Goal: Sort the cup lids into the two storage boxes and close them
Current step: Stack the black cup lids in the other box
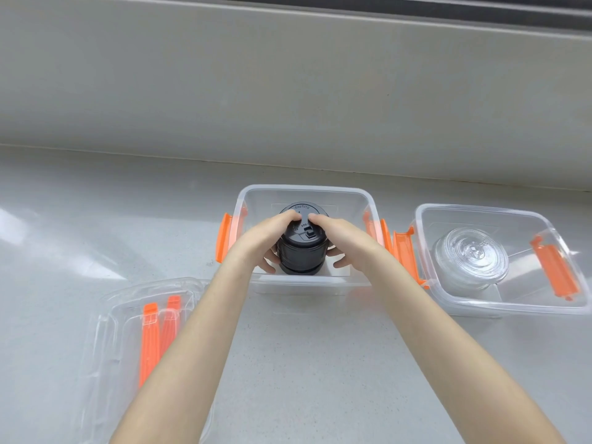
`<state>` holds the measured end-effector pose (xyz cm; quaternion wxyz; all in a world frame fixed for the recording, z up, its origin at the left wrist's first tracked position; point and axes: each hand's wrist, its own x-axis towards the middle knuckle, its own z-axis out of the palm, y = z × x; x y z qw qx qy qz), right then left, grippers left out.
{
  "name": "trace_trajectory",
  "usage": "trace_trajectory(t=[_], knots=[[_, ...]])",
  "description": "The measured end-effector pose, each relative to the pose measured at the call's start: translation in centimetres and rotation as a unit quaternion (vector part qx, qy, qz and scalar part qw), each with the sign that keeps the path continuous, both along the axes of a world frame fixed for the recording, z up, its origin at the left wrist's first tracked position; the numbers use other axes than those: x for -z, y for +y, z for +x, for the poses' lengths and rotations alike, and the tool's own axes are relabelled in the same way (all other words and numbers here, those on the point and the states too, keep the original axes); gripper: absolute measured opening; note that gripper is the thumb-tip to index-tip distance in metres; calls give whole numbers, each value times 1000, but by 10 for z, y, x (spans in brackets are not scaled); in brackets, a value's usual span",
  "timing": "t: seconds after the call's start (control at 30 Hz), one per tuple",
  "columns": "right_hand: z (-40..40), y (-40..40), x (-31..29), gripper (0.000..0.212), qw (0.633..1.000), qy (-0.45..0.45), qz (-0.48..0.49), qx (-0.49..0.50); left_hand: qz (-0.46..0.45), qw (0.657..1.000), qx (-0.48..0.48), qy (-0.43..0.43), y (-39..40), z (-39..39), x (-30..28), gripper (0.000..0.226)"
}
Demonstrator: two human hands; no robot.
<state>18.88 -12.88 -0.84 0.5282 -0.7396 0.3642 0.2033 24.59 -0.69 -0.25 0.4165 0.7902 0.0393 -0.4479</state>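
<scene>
A stack of black cup lids (301,248) stands inside the middle clear storage box (304,191), which has orange latches. My left hand (266,237) and my right hand (344,238) wrap around the stack from both sides, with fingertips on its top lid. To the right, a second clear box (480,210) holds a stack of clear cup lids (471,257). Both boxes are uncovered.
Two clear box covers with orange clips (150,334) lie stacked at the front left on the grey counter (96,219). A grey wall (288,84) rises right behind the boxes.
</scene>
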Motion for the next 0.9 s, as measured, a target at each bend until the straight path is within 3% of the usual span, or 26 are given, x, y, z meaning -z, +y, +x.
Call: trace_trajectory(t=[0.2,0.37,0.67,0.9], knots=[[1,3,4,62,1000,-15,-21,-3,-6,1000,-2,-7,2,1,1,42],[0,1,4,60,999,-30,-14,14,-6,1000,1,-21,4,2,3,56],[-3,-2,8,47,1000,5,-10,-12,30,999,31,-7,-1,-3,6,55],[1,-2,10,52,1000,9,20,-2,31,999,41,-10,-2,-3,4,57]])
